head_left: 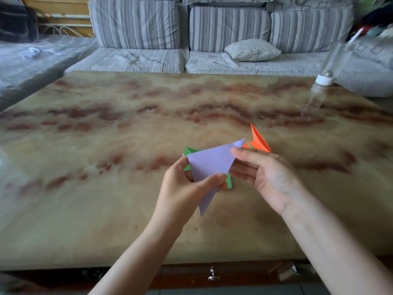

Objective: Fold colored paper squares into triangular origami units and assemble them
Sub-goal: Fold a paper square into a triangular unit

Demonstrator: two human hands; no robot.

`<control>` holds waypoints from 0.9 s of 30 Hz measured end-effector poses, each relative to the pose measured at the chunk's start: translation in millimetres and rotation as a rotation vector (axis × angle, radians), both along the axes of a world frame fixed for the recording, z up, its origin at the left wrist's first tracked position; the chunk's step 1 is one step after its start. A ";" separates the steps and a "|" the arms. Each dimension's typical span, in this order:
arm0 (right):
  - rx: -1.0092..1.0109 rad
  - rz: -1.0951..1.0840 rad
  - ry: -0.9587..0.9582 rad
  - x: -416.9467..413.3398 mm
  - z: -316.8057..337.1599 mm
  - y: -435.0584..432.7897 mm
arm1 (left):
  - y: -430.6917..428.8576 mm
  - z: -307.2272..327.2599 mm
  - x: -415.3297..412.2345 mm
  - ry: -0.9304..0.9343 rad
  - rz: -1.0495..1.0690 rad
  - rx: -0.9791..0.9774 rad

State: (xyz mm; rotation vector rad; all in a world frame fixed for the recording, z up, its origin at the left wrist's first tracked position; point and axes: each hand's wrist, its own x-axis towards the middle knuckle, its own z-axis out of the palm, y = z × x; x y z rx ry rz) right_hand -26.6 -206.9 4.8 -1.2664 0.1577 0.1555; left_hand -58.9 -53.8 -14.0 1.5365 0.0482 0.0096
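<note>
Nearest, under the table's front edge, a small metal drawer knob [213, 275] hangs on a dark wood front. Two bare forearms reach up over the marbled brown and cream table [102, 128]. The left hand [180, 188] pinches the purple paper triangle [210, 165] near its lower middle: the thumb presses on the front face and the curled fingers sit behind it. The right hand [270, 177], palm turned up, holds the same triangle by its right side, with its topmost digit laid on the paper's face near the upper corner and the other fingers, fairly straight, running underneath. The triangle is lifted above the table between both hands, one long point hanging down toward the person. Green paper [190, 151] peeks out behind its upper left edge and again below the left thumb; whether it is held or lies on the table cannot be told. Just beyond the right hand stands an orange folded unit [258, 141], point up. Farther right, at the table's far edge, a clear bottle [324, 78] with a white cap appears blurred. Beyond lies a striped grey sofa [136, 24] with a small pillow [253, 50]
</note>
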 end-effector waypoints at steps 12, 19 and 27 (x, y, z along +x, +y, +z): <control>0.000 -0.067 -0.053 6.5 8.9 -23.2 | 6.9 -1.5 -1.8 0.030 -0.031 -0.021; 0.023 0.106 0.015 -2.8 2.7 -10.5 | 6.5 3.9 0.2 0.029 -0.016 -0.075; -0.264 0.100 -0.096 -10.6 -5.7 9.1 | 0.8 4.7 0.6 0.026 -0.010 -0.007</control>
